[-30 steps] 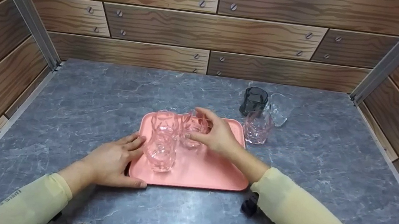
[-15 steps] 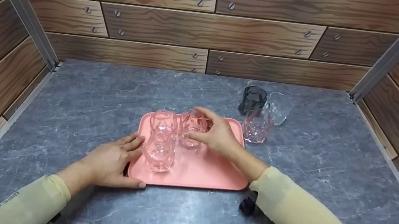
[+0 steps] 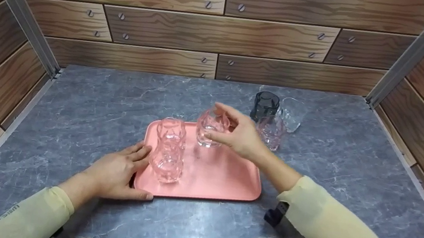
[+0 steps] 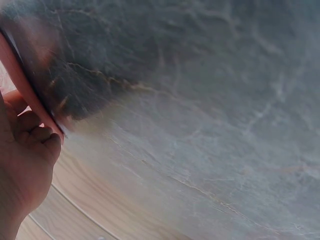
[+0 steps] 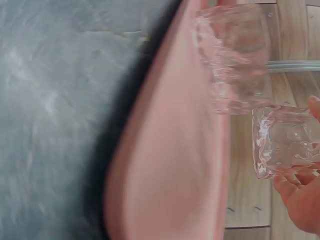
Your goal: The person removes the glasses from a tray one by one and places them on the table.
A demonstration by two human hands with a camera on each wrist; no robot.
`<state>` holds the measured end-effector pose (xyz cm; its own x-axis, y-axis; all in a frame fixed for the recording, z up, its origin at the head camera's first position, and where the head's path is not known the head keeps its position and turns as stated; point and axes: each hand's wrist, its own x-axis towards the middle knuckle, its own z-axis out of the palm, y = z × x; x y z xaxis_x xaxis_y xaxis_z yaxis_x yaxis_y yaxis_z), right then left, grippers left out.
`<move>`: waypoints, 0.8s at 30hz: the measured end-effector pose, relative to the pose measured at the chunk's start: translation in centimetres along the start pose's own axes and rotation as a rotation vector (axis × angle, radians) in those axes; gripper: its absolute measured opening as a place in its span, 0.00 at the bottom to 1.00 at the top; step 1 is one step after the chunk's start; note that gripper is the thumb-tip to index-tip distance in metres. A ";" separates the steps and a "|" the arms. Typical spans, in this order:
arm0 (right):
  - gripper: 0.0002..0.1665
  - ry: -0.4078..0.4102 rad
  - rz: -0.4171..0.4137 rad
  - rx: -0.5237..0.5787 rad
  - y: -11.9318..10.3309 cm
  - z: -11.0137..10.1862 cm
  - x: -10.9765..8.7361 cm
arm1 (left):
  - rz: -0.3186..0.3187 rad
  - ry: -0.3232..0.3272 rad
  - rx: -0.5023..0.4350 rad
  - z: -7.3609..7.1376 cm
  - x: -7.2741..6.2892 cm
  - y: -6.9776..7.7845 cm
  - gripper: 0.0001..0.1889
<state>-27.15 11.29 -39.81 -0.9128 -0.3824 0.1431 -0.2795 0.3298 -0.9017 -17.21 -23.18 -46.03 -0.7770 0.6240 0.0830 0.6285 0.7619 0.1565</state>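
My right hand (image 3: 240, 134) grips a clear pinkish drinking glass (image 3: 210, 129) between thumb and fingers, over the back of the pink tray (image 3: 221, 176). In the right wrist view this glass (image 5: 285, 142) hangs apart from the tray surface, its thick base towards the tray. Two similar glasses stand one behind the other on the tray's left side, the back glass (image 3: 172, 130) and the front glass (image 3: 167, 166). My left hand (image 3: 116, 172) holds the tray's front left corner, fingers at the left rim and thumb along the front edge. The left wrist view shows its bent fingers against the rim.
Right of the tray's back corner stand a dark grey glass (image 3: 265, 106), a clear glass (image 3: 291, 116) and a pinkish clear glass (image 3: 271, 132), partly behind my right hand. Wood-patterned walls (image 3: 222, 35) enclose the grey marbled table (image 3: 110, 94) at the back and sides.
My right hand has lifted its glass off the tray, up and slightly back to the right. The left hand stays at the tray; the two other tray glasses have not moved.
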 end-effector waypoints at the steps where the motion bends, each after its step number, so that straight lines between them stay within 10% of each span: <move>1: 0.55 0.004 -0.006 -0.002 -0.3 -0.5 -0.2 | -0.001 0.001 0.000 0.0 0.0 0.0 0.57; 24: 0.54 0.065 -0.038 -0.103 -1.8 -11.4 -4.1 | 0.013 0.036 0.002 0.2 0.0 0.1 0.55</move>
<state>-26.30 22.11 -34.09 -0.9175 -0.3406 0.2055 -0.3403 0.4047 -0.8487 -17.19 -23.08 -46.20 -0.7694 0.6272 0.1207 0.6387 0.7541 0.1532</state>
